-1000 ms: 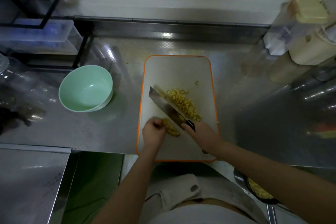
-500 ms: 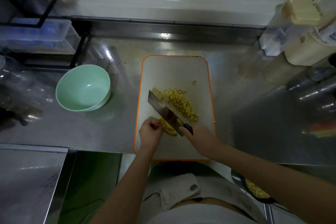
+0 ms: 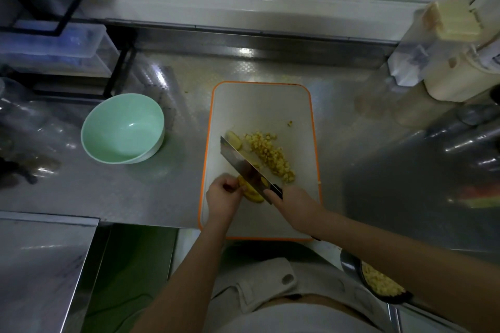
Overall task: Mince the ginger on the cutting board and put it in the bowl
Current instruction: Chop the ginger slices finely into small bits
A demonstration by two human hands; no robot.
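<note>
The left hand (image 3: 223, 197) has its fingers curled, pinching a small stack of ginger slices (image 3: 253, 194) against the cutting board (image 3: 259, 105). Just to its right, the right hand (image 3: 293, 204) is wrapped round the black handle of a cleaver (image 3: 240, 163). The blade runs away from that hand on a slant, forward and to the left, and its heel sits on the slices right at the left hand's fingertips. Whether the edge touches the board further along I cannot tell. Beyond the right hand, on the far side of the blade, lies a heap of minced ginger (image 3: 273, 157), with one loose slice (image 3: 234, 139) at the blade's tip. The mint-green bowl (image 3: 123, 127) stands on the steel table (image 3: 151, 189), well forward and left of the left hand, apart from the board. Below the right forearm a dark dish (image 3: 384, 285) holds yellow diced bits
</note>
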